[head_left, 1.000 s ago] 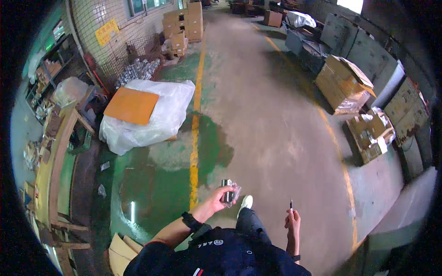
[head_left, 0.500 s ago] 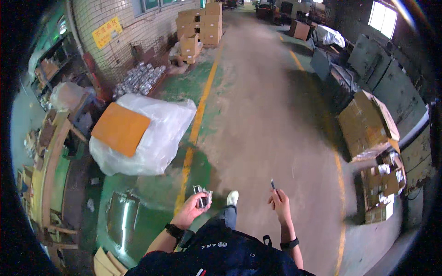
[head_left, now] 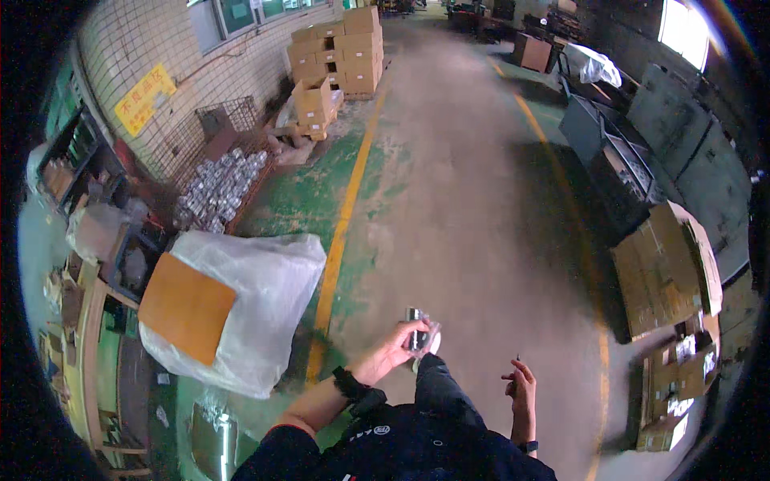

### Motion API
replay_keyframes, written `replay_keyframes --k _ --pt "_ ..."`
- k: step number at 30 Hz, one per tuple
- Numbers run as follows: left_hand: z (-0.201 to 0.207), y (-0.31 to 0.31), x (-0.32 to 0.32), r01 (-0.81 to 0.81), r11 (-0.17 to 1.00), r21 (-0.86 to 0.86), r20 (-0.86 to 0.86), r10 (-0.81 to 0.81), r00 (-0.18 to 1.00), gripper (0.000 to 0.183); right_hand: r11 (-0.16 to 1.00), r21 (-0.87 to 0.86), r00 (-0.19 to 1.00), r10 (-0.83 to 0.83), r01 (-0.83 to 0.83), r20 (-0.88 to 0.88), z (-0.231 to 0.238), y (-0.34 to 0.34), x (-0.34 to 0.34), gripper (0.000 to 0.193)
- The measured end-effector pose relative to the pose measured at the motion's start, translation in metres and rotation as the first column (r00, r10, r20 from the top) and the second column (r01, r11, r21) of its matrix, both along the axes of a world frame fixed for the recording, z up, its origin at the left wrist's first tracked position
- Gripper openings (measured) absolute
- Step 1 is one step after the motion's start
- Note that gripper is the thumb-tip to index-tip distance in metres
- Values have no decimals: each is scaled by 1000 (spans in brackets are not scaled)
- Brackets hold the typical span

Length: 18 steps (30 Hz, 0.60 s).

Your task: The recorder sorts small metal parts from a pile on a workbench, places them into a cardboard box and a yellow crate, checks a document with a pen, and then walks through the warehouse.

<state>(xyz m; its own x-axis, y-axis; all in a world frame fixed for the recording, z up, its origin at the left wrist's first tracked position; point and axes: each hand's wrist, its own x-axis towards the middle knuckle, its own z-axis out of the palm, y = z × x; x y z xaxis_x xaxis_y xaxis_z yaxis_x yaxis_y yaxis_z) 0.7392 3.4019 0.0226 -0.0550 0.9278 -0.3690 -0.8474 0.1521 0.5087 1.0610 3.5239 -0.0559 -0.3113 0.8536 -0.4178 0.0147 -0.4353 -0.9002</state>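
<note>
My left hand [head_left: 395, 345] is in front of my body, fingers closed around small shiny metal cylinders [head_left: 416, 338]; clear plastic seems to cover them. Their exact kind is too small to make out. Lower down on the right, my right hand [head_left: 523, 388] is closed on a slim dark pen [head_left: 517, 358], whose tip shows above the fingers. Most of the pen is hidden by the hand. Both hands hang over the walkway, apart from each other and from anything around them.
A grey walkway [head_left: 449, 200] runs ahead between yellow lines. To its left are a plastic-covered stack [head_left: 277, 280] with an orange sheet [head_left: 186, 309], a mesh bin of metal parts [head_left: 220, 188] and stacked cartons [head_left: 361, 52]. At right stand cardboard boxes [head_left: 654, 272] and grey panels [head_left: 674, 128].
I have moved forward along the walkway; the plastic-covered stack and boxes sit lower in view. My left hand has swung right with the metal cylinders, and my right hand is lower with the pen.
</note>
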Motion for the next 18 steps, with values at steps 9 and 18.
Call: replay_keyframes --k 9,18 --pt "1 135 -193 -307 874 376 -922 385 -35 24 990 81 987 120 -112 -105 59 306 -267 24" --pt "-154 258 -394 -667 710 -226 -400 557 728 25 935 63 914 355 -349 -197 83 518 -493 18"
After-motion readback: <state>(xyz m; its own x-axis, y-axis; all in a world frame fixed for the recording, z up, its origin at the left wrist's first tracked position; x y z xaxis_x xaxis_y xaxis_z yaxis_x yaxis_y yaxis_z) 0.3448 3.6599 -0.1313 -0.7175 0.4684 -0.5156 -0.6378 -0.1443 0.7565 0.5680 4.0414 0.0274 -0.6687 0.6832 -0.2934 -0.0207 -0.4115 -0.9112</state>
